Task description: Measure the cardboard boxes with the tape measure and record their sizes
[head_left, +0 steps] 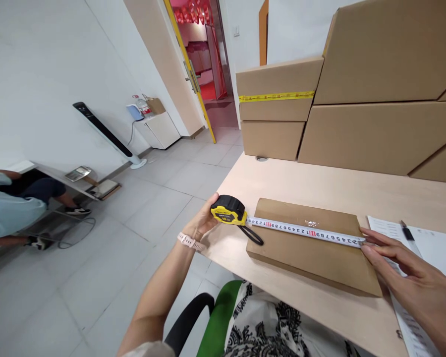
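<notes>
Near the front edge of the table point(282, 176), the tape measure point(227, 210) was gripped by the left hand point(203, 219), its blade point(292, 229) pinched by the right hand point(418, 275), seemingly for straightness across the cardboard box point(297, 255).

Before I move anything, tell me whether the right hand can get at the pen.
Probably yes: the pen lies on the paper just beyond the right hand, its dark part uncovered, though that hand would first have to leave the tape end.

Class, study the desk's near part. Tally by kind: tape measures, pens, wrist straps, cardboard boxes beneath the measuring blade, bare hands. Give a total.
Tape measure: 1
Pen: 1
Wrist strap: 1
Cardboard box: 1
Hands (left hand, right hand): 2
Total: 6
</notes>
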`<action>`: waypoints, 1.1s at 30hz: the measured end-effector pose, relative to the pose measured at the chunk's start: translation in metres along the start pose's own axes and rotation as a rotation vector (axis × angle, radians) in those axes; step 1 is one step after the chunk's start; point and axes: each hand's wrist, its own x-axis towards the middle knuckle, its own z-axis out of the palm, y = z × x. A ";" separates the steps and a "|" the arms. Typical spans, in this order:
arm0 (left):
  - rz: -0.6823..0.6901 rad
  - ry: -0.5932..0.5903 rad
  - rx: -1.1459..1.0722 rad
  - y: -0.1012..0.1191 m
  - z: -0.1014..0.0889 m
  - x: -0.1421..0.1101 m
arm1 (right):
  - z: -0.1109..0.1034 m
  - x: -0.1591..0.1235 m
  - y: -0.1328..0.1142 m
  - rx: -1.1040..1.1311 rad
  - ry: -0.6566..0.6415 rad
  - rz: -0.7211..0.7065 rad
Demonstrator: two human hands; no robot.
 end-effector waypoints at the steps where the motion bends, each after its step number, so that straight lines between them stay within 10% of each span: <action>1: -0.001 0.007 -0.019 -0.001 0.001 0.000 | 0.000 0.000 0.001 0.008 0.000 0.008; 33: -0.039 0.040 -0.067 0.006 0.003 0.009 | 0.001 -0.003 0.007 0.055 -0.033 0.007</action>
